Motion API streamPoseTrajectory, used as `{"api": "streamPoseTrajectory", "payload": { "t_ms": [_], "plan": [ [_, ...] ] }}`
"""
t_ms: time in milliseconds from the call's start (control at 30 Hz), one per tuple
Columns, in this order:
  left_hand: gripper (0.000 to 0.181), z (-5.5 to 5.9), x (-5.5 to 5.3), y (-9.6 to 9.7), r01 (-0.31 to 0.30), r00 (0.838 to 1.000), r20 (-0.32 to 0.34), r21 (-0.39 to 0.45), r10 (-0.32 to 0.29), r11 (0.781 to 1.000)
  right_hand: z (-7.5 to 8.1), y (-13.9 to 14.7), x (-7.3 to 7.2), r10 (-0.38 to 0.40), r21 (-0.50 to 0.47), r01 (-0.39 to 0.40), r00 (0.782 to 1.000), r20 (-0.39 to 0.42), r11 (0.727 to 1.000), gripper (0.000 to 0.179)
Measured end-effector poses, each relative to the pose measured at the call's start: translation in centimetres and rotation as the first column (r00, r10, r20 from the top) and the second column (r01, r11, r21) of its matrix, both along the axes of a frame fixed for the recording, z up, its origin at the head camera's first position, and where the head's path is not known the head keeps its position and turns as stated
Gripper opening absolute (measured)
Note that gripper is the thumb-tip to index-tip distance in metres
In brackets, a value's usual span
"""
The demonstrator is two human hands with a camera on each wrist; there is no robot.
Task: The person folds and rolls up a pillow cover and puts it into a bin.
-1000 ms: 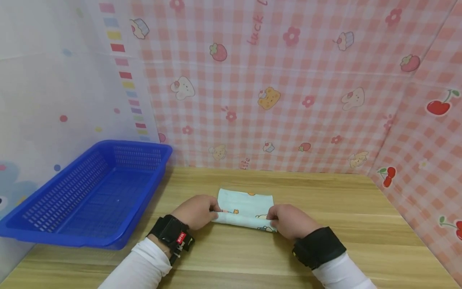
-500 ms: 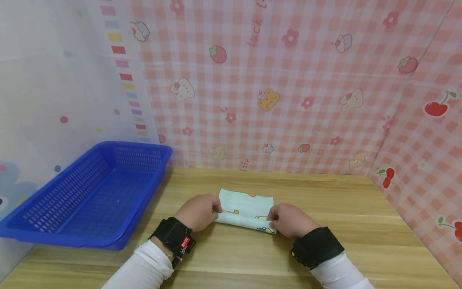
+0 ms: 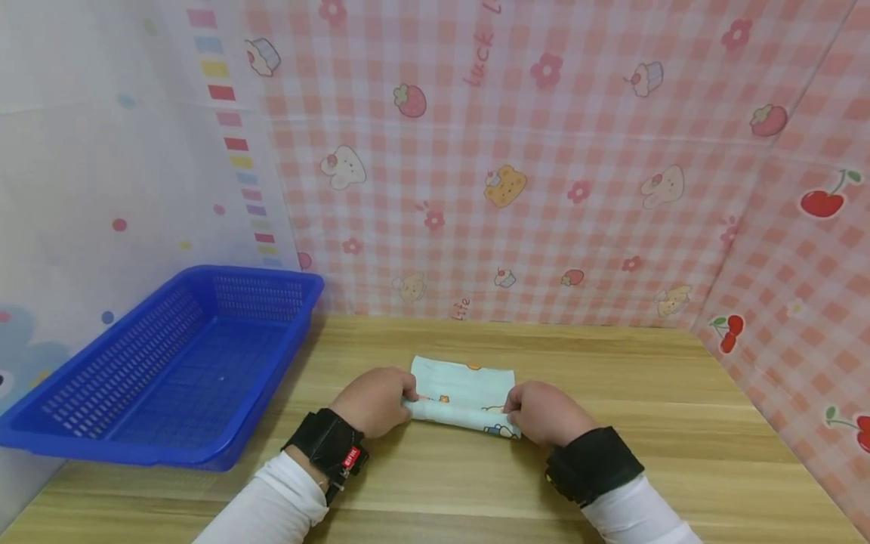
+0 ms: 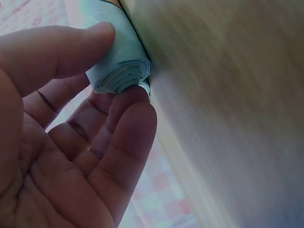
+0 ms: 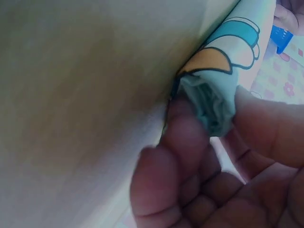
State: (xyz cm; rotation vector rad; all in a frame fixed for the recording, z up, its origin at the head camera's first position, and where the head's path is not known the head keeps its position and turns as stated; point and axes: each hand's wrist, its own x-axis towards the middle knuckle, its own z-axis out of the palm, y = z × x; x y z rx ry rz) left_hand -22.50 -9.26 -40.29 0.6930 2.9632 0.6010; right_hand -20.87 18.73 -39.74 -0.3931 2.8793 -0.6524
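Observation:
A light mint-blue cloth (image 3: pixel 462 381) with small cartoon prints lies on the table, its far part flat and its near edge wound into a roll (image 3: pixel 448 412). At the roll's left end my left hand (image 3: pixel 376 400) holds it, thumb on the surface and fingers bent at the end. In the left wrist view the cloth roll (image 4: pixel 121 52) shows tight spiral layers. My right hand (image 3: pixel 549 414) pinches the opposite end between thumb and fingers. Seen from the right wrist, that end of the roll (image 5: pixel 209 104) is looser, with an orange, white and teal print beside it.
A blue plastic basket (image 3: pixel 238 363) with slotted walls stands left of my left hand. The wood-grain table (image 3: pixel 435 491) runs back to a pink checked backdrop (image 3: pixel 448 227). Another checked panel (image 3: pixel 809 302) borders the right side.
Both hands stay at the ends of the roll, which keeps nearly the same place. My left wrist has shifted slightly to the right; the basket has not moved.

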Motion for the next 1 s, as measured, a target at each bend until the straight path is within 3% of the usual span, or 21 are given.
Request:
{"api": "streamPoseTrajectory", "payload": {
  "t_ms": [200,300,600,1000],
  "plan": [
    [0.011,-0.13,-0.10,-0.22,-0.008,1.000,0.007,0.002,0.008,1.000,-0.09,-0.57,0.26,0.017,-0.008,-0.018,0.993,-0.115,1.000,0.020],
    [0.010,-0.17,-0.09,-0.27,-0.011,1.000,0.003,-0.002,0.011,1.000,0.12,-0.79,0.52,0.065,0.033,-0.060,0.983,-0.169,0.998,0.021],
    [0.008,-0.25,-0.17,-0.33,-0.017,1.000,0.008,0.012,0.017,1.000,0.49,-0.53,0.80,0.109,0.049,-0.103,0.984,-0.142,0.993,0.019],
    [0.004,-0.31,-0.33,-0.50,-0.035,0.998,0.056,0.051,0.032,0.998,0.34,-0.93,0.74,0.049,0.088,-0.045,0.998,-0.045,0.995,0.018]
  ]
}}
